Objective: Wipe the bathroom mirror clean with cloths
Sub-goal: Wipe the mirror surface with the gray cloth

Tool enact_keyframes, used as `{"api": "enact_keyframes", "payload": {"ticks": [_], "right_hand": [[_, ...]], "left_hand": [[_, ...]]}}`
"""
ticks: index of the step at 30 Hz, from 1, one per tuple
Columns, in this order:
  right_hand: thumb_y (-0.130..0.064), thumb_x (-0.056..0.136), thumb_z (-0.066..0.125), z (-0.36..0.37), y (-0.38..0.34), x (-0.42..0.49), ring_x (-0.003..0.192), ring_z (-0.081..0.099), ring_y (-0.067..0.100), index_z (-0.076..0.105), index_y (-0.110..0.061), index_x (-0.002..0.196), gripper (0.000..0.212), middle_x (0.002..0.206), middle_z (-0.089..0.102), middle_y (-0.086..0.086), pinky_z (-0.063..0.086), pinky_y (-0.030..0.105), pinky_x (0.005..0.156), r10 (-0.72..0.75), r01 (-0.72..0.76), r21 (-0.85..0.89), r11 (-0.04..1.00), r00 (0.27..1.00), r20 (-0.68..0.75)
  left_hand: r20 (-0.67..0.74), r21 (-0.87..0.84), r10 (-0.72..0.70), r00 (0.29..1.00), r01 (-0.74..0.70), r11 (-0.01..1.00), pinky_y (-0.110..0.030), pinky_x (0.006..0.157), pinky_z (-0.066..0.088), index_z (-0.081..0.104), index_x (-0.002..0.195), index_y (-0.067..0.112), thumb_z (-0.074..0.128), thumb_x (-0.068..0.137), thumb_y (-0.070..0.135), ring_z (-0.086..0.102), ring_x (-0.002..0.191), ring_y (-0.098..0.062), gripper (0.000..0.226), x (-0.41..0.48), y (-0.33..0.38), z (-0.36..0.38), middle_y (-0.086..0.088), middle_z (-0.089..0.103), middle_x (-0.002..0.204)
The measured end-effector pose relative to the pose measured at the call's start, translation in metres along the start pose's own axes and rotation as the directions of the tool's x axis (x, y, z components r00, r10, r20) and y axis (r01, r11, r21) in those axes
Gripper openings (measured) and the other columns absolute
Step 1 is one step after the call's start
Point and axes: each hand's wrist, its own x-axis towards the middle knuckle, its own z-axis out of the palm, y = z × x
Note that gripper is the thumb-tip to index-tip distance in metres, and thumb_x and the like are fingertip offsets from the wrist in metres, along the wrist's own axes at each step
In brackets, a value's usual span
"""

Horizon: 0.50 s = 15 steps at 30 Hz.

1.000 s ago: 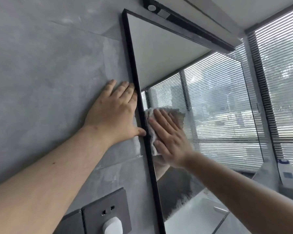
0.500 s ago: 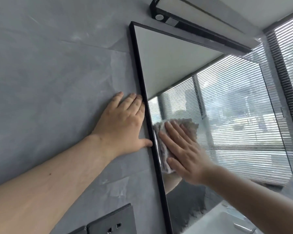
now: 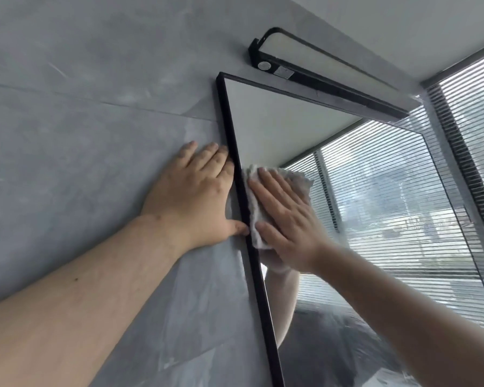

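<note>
1. Right grip (image 3: 288,219), fingers flat and released, pressed the cloth (image 3: 294,175) onto the mirror (image 3: 277,129) just inside its left frame (image 3: 259,289).
2. Left grip (image 3: 193,196), likewise flat and holding nothing, braced on the wall (image 3: 95,121) beside the frame.
3. Within the last second both had climbed toward the top-left corner, so the edge pass was probably nearing completion.

Grey wall (image 3: 81,135), blinds (image 3: 475,113) — perhaps a lamp (image 3: 327,71)
</note>
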Motion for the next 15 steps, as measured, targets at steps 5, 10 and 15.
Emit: {"api": "enact_keyframes", "payload": {"ticks": [5, 10, 15], "right_hand": [[-0.056, 0.096, 0.022, -0.018, 0.019, 0.093, 0.152, -0.009, 0.008, 0.003, -0.035, 0.158, 0.068, 0.166, -0.002, -0.009, -0.013, 0.026, 0.119, 0.200, -0.200, 0.044, 0.979, 0.980, -0.014], [-0.047, 0.106, 0.028, -0.022, 0.039, 0.120, 0.152, -0.010, 0.009, 0.002, -0.035, 0.158, 0.059, 0.166, -0.005, -0.009, -0.010, 0.031, 0.121, 0.250, -0.249, 0.050, 0.967, 0.968, -0.023], [-0.053, 0.100, 0.020, -0.013, 0.032, 0.059, 0.152, -0.011, 0.006, 0.003, -0.034, 0.157, 0.063, 0.165, -0.004, -0.009, -0.006, 0.037, 0.124, 0.123, -0.123, 0.030, 0.992, 0.992, -0.002]], "left_hand": [[-0.008, -0.033, -0.003, 1.000, 0.003, 0.999, -0.042, 0.124, -0.002, 0.020, 0.157, 0.013, 0.036, 0.066, 0.092, 0.006, 0.153, -0.021, 0.122, 0.000, -0.002, -0.001, -0.007, 0.014, 0.166], [0.000, -0.025, -0.002, 1.000, 0.002, 1.000, -0.042, 0.124, -0.001, 0.021, 0.157, 0.012, 0.029, 0.063, 0.092, 0.008, 0.153, -0.021, 0.123, 0.000, -0.001, -0.006, -0.007, 0.015, 0.166], [0.016, -0.076, 0.012, 1.000, -0.011, 0.997, -0.035, 0.119, 0.012, 0.037, 0.151, 0.019, 0.042, 0.061, 0.092, 0.022, 0.149, -0.019, 0.116, 0.006, -0.008, -0.015, -0.002, 0.025, 0.163]]}}
